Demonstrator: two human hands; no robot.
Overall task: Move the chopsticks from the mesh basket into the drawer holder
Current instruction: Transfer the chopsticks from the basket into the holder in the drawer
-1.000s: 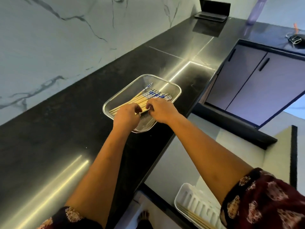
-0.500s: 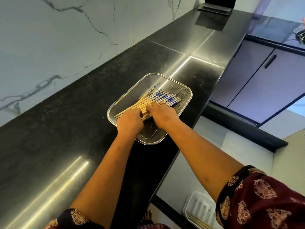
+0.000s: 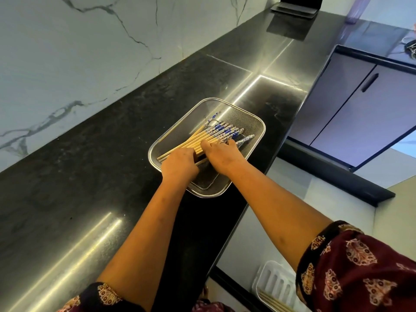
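Note:
A steel mesh basket [image 3: 252,121] sits on the black countertop near its right edge. Inside lie several wooden chopsticks [image 3: 216,134] with blue-and-white patterned ends, side by side in a bundle. My left hand [image 3: 179,164] rests on their plain ends, fingers curled over them. My right hand [image 3: 221,154] lies on the middle of the bundle, fingers pressed on the sticks. Whether the sticks are lifted off the mesh I cannot tell. The white slotted drawer holder [image 3: 275,283] shows at the bottom right, below counter level, with a few chopsticks [image 3: 273,302] lying in it.
The black countertop [image 3: 90,176] runs along a marble wall [image 3: 78,52]. A dark laptop-like device [image 3: 297,6] stands at the far end. Grey cabinet doors [image 3: 360,104] with dark handles lie to the right, beyond the counter's edge.
Both hands stay on the chopstick bundle; the right hand's fingers have slid a little further over the sticks. The camera view has shifted slightly, so the basket appears lower in the frame.

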